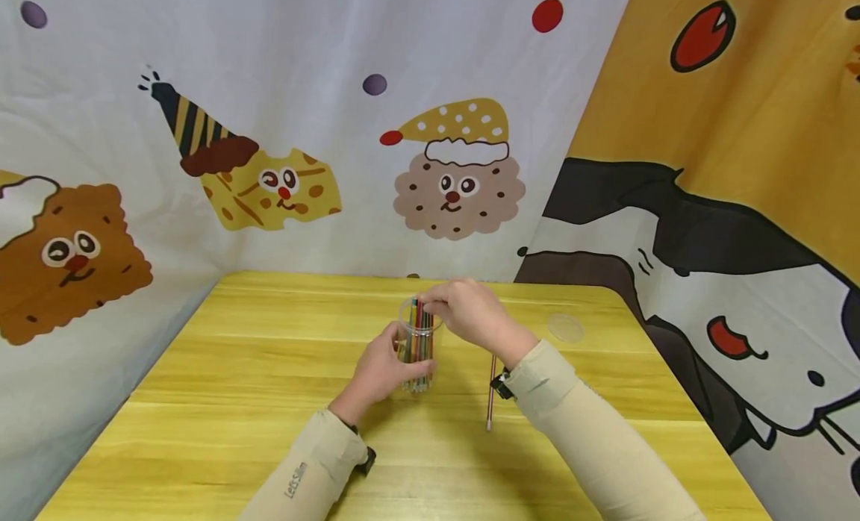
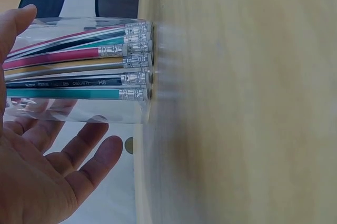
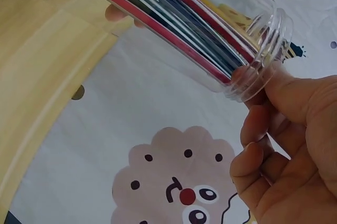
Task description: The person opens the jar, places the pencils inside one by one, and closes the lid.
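A clear plastic jar (image 1: 421,331) stands upright on the table, full of several colored pencils (image 2: 68,63) with metal-ringed ends at its bottom. My left hand (image 1: 383,364) grips the jar's side, thumb across the front and fingers behind it. At the open mouth, my right hand (image 1: 470,308) reaches over the rim, its fingertips pinching the upper end of a pencil (image 3: 210,68) just inside. In the right wrist view the other fingers curl loosely below the threaded rim (image 3: 263,58). A single pencil (image 1: 490,405) lies on the table beneath the right forearm.
A round clear lid (image 1: 566,328) lies flat on the wooden table (image 1: 269,431), right of the jar. Behind the table's far edge hangs a printed cloth (image 1: 363,36) with cartoon figures, and it continues along both sides.
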{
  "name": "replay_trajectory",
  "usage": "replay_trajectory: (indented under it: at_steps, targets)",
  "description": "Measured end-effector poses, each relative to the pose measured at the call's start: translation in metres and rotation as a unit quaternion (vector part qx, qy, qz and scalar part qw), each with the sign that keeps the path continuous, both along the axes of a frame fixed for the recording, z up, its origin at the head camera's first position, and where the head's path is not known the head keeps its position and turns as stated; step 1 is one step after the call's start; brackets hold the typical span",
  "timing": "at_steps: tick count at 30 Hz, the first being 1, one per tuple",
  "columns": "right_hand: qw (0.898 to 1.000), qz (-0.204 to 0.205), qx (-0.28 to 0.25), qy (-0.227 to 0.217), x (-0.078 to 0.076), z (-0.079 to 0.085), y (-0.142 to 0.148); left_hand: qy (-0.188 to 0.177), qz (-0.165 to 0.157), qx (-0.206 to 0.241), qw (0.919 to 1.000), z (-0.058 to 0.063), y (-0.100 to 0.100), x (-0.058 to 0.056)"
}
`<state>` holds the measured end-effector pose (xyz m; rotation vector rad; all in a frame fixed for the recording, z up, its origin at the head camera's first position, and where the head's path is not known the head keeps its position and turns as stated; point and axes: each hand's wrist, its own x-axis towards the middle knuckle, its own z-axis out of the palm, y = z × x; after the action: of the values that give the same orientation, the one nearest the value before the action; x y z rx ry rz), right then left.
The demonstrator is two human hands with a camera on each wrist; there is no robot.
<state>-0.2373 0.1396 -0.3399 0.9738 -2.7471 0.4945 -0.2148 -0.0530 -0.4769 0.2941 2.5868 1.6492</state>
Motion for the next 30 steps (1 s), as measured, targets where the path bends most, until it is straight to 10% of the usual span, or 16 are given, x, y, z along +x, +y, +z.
replay_trajectory:
  at_steps: [30]
  targets:
    - [0.999,0.021,0.034,-0.002,0.002,-0.004,-0.007,0.000,0.003,-0.020,0.9998,0.004,0.001,0.001]
